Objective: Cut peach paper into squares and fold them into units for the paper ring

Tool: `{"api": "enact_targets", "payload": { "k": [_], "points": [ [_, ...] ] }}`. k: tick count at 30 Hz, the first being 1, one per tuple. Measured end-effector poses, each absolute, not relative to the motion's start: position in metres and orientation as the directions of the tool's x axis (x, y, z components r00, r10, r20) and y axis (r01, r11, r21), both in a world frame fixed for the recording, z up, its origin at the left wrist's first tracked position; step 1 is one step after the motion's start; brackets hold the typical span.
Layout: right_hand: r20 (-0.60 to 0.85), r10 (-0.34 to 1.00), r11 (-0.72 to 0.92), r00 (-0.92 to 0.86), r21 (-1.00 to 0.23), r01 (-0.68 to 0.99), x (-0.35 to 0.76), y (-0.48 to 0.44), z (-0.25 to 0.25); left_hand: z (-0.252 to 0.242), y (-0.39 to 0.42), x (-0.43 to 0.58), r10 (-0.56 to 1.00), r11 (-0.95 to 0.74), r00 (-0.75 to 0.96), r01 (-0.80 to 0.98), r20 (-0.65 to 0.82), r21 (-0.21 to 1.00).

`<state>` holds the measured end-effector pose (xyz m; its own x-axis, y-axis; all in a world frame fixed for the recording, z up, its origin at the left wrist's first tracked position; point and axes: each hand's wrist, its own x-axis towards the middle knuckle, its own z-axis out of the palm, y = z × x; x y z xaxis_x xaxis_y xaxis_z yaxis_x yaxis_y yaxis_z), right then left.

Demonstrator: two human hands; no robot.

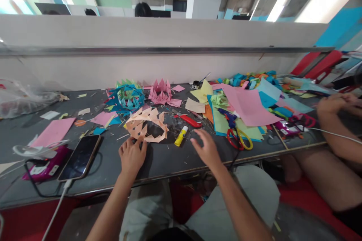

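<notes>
A peach paper ring with cut points (147,123) lies on the dark table in front of me. My left hand (133,155) rests palm down at its near left edge, fingers slightly apart and the fingertips touching or almost touching the paper. To the right of the ring is a yellow glue stick (181,136) with a white cap. My right hand (206,148) hovers just right of the glue stick, thumb and fingers spread, holding nothing. A red-handled cutter (190,121) lies beyond the glue stick. Behind the peach ring stand a blue and green paper ring (130,97) and a pink one (160,92).
Scissors (240,139) and a blue glue gun (229,116) lie on stacked paper, near a pink sheet (249,101). At left are a phone (80,157) and a purple power strip (46,163) with cables. Another person's arm (339,131) is at the right.
</notes>
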<state>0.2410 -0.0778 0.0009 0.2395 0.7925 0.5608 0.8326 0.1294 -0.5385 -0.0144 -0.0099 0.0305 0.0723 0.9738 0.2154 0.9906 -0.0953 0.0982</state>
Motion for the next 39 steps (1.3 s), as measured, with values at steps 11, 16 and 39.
{"api": "enact_targets", "payload": {
  "k": [11,16,39],
  "points": [
    [0.406,0.716,-0.404,0.568,-0.422,0.811,0.386,-0.088,0.007,0.024,-0.021,-0.026,0.949,-0.106,-0.015,0.925,0.314,0.366],
    [0.323,0.694,-0.532,0.643,-0.371,0.761,0.367,-0.065,-0.002,0.019,-0.068,0.012,0.863,-0.423,0.069,0.641,0.501,0.641],
    [0.308,0.700,-0.563,0.644,-0.317,0.763,0.360,-0.057,-0.005,0.011,-0.025,0.249,0.895,0.106,0.420,0.135,-0.153,0.985]
  ]
}}
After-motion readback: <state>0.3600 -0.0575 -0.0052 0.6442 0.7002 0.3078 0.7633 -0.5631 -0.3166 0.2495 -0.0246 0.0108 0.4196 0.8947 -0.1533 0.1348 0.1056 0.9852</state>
